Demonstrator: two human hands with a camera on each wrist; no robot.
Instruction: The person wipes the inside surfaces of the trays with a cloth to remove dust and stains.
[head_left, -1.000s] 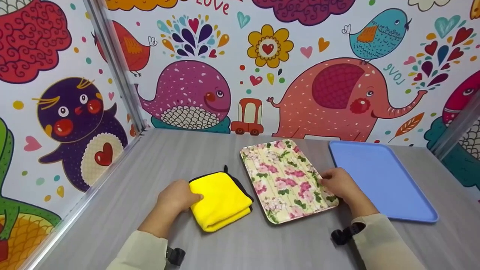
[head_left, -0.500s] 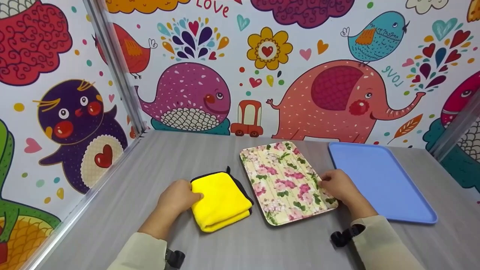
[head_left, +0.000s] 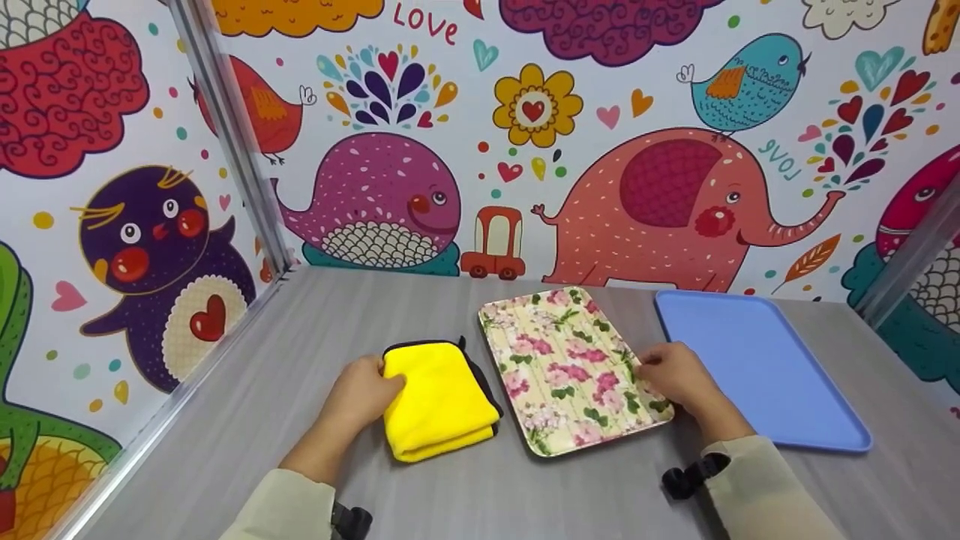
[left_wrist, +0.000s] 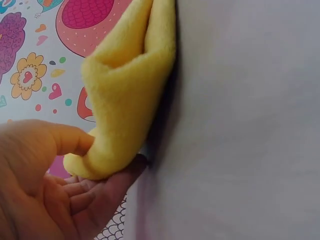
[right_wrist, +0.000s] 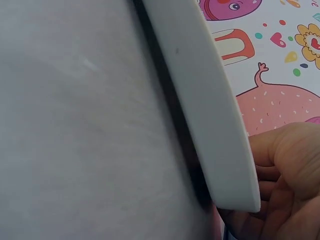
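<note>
A folded yellow cloth [head_left: 439,397] with dark edging lies left of the middle of the table. My left hand [head_left: 360,394] pinches its left edge, thumb on top; in the left wrist view the fingers [left_wrist: 107,200] reach underneath the cloth [left_wrist: 120,105]. To the right is a rectangular tray [head_left: 574,371] with a pink flower pattern. My right hand [head_left: 682,375] grips that tray's right edge near its front corner. From the right wrist view, the tray's pale side [right_wrist: 210,110] shows, with the hand [right_wrist: 290,180] around its rim and some fingers hidden.
A plain blue tray [head_left: 757,367] lies at the far right, partly behind my right forearm. The grey table [head_left: 300,322] meets cartoon-printed walls [head_left: 525,172] at the back and left. A metal post [head_left: 236,142] stands at the left corner.
The yellow cloth and my left hand have shifted slightly away from me, its held edge a little higher. My right hand stays on the flowered tray. The head view has tilted up slightly.
</note>
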